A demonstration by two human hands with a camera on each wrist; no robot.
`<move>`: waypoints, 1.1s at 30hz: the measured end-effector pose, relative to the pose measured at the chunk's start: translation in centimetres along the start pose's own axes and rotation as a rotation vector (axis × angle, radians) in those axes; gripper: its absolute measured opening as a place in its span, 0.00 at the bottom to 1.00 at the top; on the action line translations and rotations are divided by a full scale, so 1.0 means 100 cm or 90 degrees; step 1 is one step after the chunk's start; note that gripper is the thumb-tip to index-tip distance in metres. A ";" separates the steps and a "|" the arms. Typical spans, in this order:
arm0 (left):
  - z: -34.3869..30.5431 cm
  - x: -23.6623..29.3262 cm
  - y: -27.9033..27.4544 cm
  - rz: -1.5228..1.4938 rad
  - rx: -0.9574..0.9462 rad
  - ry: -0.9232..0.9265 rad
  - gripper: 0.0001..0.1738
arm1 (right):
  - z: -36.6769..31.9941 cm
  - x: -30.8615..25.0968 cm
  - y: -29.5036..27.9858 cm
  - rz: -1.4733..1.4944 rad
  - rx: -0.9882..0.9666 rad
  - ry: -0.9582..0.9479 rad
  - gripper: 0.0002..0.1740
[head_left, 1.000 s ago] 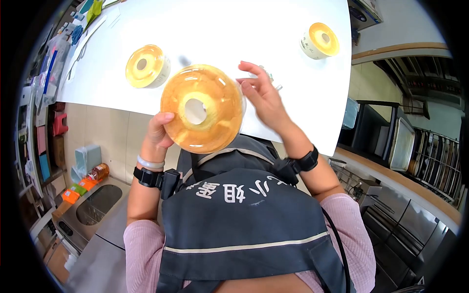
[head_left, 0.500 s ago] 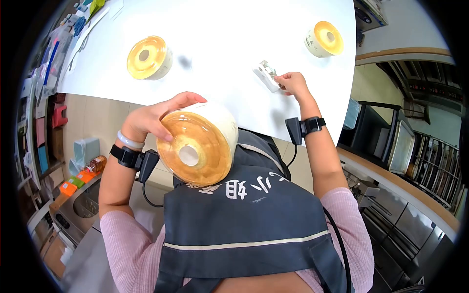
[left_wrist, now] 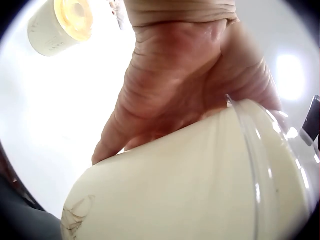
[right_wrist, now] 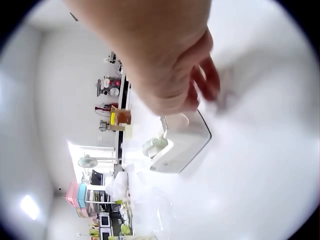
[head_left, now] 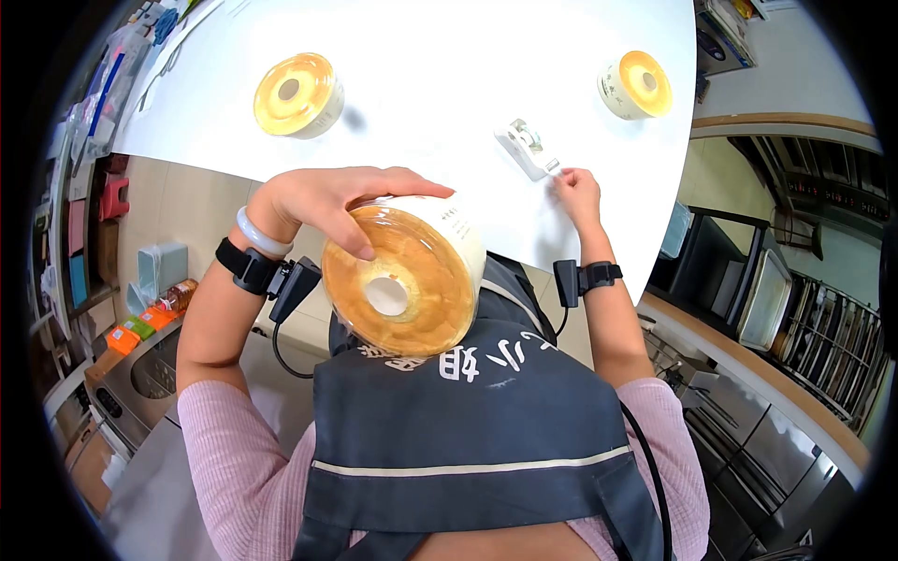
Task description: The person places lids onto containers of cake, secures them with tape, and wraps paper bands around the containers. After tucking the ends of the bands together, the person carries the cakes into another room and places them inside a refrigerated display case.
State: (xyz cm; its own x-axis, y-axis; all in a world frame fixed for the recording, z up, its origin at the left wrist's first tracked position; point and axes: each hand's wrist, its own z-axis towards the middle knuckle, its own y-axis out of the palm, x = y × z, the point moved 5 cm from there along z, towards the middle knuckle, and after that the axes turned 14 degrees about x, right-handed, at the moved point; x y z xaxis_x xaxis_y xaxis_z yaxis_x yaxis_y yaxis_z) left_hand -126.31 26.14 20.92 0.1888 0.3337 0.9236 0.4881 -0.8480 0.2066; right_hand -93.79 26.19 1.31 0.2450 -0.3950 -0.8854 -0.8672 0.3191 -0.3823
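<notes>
My left hand (head_left: 323,201) grips a round white tub (head_left: 463,238), thumb on its clear lid over a golden ring-shaped cake (head_left: 421,299); the tub lies tilted against the apron. In the left wrist view the hand (left_wrist: 175,75) spreads over the tub's pale side (left_wrist: 175,185). At the near end of a white tape dispenser (head_left: 524,150) on the table, my right hand (head_left: 580,196) pinches the end of the clear tape. The right wrist view shows that hand (right_wrist: 170,55) beside the dispenser (right_wrist: 182,145), its fingertips partly blurred.
Two more lidded cake tubs stand on the white table (head_left: 421,84), one at the left (head_left: 323,112), one at the far right (head_left: 622,98). Racks with trays (head_left: 767,290) stand beyond the table's right edge. A sink counter is at the lower left.
My right hand has left the tub's side and reached the tape dispenser, now drawn slightly toward me. My left hand has shifted over the tub, which has tipped and come down toward the apron.
</notes>
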 end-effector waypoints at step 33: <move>0.034 0.025 0.012 0.183 -0.020 -0.037 0.45 | -0.146 -0.191 0.076 0.193 -0.554 0.056 0.27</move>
State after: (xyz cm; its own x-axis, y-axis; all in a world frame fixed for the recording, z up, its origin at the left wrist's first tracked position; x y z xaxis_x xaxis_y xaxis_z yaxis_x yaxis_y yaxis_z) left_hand -122.32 27.33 22.40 0.3641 0.0996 0.9260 0.3808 -0.9233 -0.0504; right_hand -111.37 23.60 19.15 -0.0491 -0.4760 -0.8781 -0.9178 -0.3252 0.2277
